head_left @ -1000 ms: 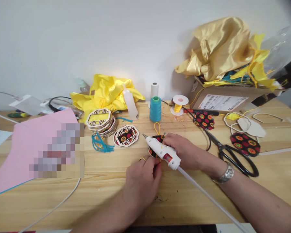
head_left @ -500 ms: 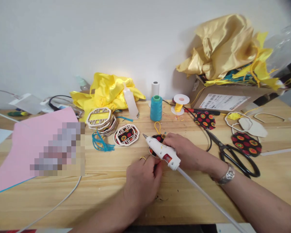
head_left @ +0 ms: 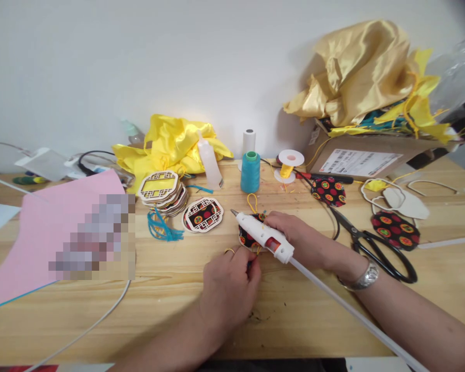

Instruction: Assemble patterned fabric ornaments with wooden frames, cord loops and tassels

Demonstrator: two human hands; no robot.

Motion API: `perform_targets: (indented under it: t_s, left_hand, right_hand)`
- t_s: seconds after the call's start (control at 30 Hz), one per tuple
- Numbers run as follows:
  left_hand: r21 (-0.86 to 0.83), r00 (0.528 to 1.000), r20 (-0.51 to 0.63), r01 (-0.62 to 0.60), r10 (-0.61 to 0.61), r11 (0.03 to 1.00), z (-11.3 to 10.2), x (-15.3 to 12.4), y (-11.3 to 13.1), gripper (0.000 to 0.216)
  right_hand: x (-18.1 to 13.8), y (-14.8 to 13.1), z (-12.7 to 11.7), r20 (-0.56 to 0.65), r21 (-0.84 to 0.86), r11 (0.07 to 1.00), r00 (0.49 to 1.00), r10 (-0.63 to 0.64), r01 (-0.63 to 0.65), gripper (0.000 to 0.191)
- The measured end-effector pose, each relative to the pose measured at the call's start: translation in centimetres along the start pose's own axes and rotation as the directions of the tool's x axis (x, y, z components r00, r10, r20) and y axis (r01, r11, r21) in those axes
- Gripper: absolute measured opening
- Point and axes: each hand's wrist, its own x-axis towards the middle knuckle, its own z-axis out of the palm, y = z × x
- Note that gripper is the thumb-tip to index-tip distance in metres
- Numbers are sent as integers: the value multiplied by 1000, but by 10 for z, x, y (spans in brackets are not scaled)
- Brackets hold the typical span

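Note:
My right hand (head_left: 294, 236) is closed around a white hot glue gun (head_left: 264, 231), its nozzle pointing up and left and a long translucent glue stick trailing from its back. Beneath the gun lies a black fabric-covered pendant (head_left: 245, 238) with red and orange flowers, partly hidden by it. A yellow cord loop (head_left: 251, 203) rises from the pendant's top. My left hand (head_left: 229, 284) is closed at the pendant's lower edge, fingers and thumb pressed together; a small dark bit shows between them.
Fretwork frames (head_left: 158, 187), blue tassels (head_left: 163, 226) and a framed fabric piece (head_left: 204, 214) lie left. Behind stand a squeeze bottle (head_left: 210, 164), blue thread (head_left: 250, 173) and a yellow cord spool (head_left: 287, 168). Scissors (head_left: 366, 245) and fabric pieces (head_left: 395, 230) lie right, before a cardboard box (head_left: 356, 157).
The glue gun has shifted slightly right and down in my right hand, uncovering more of the pendant. My left hand stays at the pendant's lower edge.

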Motion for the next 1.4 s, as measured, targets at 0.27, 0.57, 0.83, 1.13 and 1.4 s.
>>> perform_targets:
  t_s: [0.27, 0.57, 0.83, 1.13, 1.4]
  left_hand:
    - [-6, 999, 22, 37, -37, 999, 0, 2, 0, 16]
    - [28, 996, 66, 59, -60, 998, -1, 4, 2, 17]
    - [12, 998, 54, 19, -20, 1000, 1, 3, -1, 17]
    - [69, 1000, 9, -21, 20, 997, 2, 2, -2, 15]
    - [-171, 984, -111, -158, 141, 973, 2, -1, -7, 15]
  right_hand:
    - [0, -2, -1, 10, -32, 999, 1000, -8, 8, 12]
    - [-1, 0, 1, 12, -85, 994, 998, -68, 68, 14]
    - [-1, 1, 4, -46, -37, 998, 998, -51, 50, 11]
    - [1, 4, 14, -73, -160, 987, 997, -37, 25, 11]
    - [0, 4, 9, -137, -10, 1000, 991, 4, -6, 14]
